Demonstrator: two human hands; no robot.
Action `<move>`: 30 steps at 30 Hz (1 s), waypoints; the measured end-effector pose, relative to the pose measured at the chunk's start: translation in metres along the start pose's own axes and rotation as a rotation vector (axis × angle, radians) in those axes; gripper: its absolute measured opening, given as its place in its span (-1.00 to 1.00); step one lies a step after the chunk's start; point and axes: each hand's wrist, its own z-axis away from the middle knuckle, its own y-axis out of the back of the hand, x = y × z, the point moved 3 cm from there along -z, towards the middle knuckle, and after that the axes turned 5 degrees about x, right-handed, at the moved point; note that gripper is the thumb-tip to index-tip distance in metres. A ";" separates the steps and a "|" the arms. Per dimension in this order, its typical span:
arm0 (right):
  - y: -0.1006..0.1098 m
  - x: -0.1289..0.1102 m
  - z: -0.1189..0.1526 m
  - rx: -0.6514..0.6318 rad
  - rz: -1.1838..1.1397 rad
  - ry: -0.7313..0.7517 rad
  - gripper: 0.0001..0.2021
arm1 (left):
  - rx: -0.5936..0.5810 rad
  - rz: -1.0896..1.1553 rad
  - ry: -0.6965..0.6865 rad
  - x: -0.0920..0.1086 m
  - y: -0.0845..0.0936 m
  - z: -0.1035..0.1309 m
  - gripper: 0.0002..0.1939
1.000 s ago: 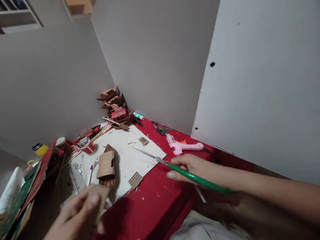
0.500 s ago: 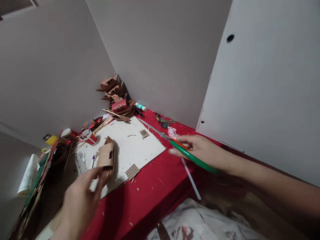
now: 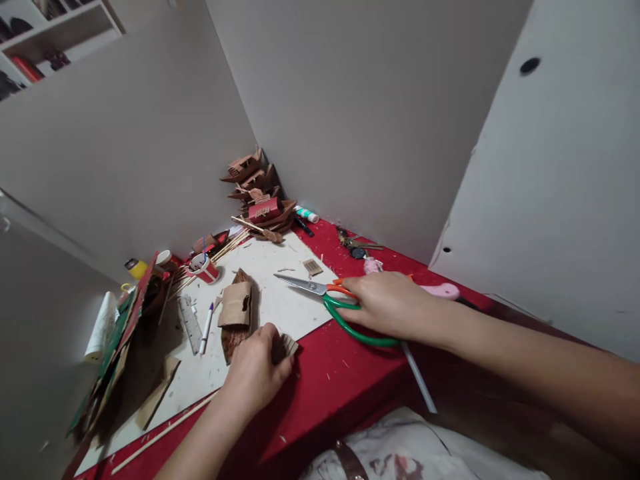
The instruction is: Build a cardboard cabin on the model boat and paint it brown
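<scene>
My right hand (image 3: 395,301) grips a pair of scissors (image 3: 345,310) with green and orange handles. Their blades point left over the white board, slightly apart. At the board's front edge, my left hand (image 3: 257,367) has thumb and fingers closed around a small piece of corrugated cardboard (image 3: 289,345), partly hidden by the hand. Just behind that hand lies a brown model boat (image 3: 235,341) with a curved cardboard cover (image 3: 235,303) over its middle. A second, smaller cardboard piece (image 3: 313,267) rests farther back on the board.
Brown model boats (image 3: 265,193) are stacked in the back corner. A ruler (image 3: 189,323), a purple-capped marker (image 3: 207,328) and a paper cup (image 3: 205,268) stand or lie at left. A wooden stick (image 3: 165,432) crosses the front edge. A pink-handled tool (image 3: 443,291) is beyond my right wrist.
My left hand has moved right and forward from beside the boat to the corrugated cardboard piece, closing on it. The scissors have come lower, their blades now over the board. The view has shifted left.
</scene>
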 end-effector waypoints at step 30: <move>-0.038 -0.098 0.005 -0.354 -1.639 -0.174 -0.57 | 0.009 1.486 0.168 -0.021 -0.012 0.027 -0.81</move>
